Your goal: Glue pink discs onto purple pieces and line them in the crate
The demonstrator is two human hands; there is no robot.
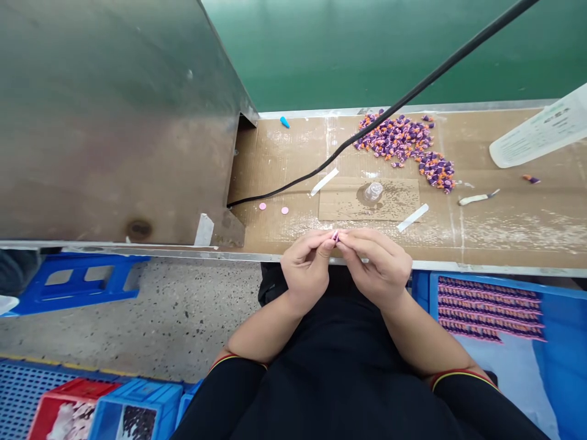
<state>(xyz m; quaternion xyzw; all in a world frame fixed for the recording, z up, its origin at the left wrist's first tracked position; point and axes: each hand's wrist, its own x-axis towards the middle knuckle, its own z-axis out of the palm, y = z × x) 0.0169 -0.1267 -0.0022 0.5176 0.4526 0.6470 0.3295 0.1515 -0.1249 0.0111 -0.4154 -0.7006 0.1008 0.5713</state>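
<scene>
Close together at the front edge of the bench, my left hand [306, 263] and my right hand [378, 260] pinch one small purple and pink piece [335, 237] between thumbs and fingertips. Most of the piece is covered by the fingers. Just beyond them lies a cardboard pad [343, 201], wet in spots, with a small clear plastic cup [373, 192] on it. Two pink discs [285, 210] rest to the left of the pad. Behind it is a heap of small purple and orange pieces [397, 137].
A metal housing [114, 122] takes up the left. A black cable [413, 91] crosses above the bench. At right are a translucent bottle [536, 134] and a thin white tool [477, 199]. Below right, a blue tray [562, 330] holds rows of purple-pink pieces [490, 305]. Bins [137, 397] stand lower left.
</scene>
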